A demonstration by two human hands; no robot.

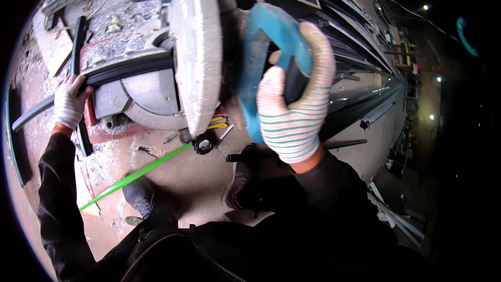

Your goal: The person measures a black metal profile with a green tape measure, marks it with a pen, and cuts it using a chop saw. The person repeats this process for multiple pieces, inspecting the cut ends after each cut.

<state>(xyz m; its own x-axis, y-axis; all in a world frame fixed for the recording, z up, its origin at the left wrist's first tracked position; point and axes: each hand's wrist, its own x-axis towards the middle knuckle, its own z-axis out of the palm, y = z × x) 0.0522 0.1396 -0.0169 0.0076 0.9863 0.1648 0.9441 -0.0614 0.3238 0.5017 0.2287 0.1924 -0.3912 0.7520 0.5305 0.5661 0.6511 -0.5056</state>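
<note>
My right hand [291, 120], in a white glove with green stripes, is wrapped round the teal handle [257, 15] of a miter saw. The saw's pale blade guard [195, 52] stands upright left of that hand and hides the blade. At the left, my gloved left hand [69, 102] is closed over a black profile bar [130, 69]. This bar lies across the saw's grey base [151, 94], and its right end is hidden behind the guard. Its left end sticks out past my left hand.
Metal shavings [125, 39] litter the area behind the bar. Below the saw lies a black tape measure [203, 145] with a green strip [141, 171] running left from it. Long dark profiles [344, 42] are stacked at the far right. A short black tube [245, 155] lies by my foot.
</note>
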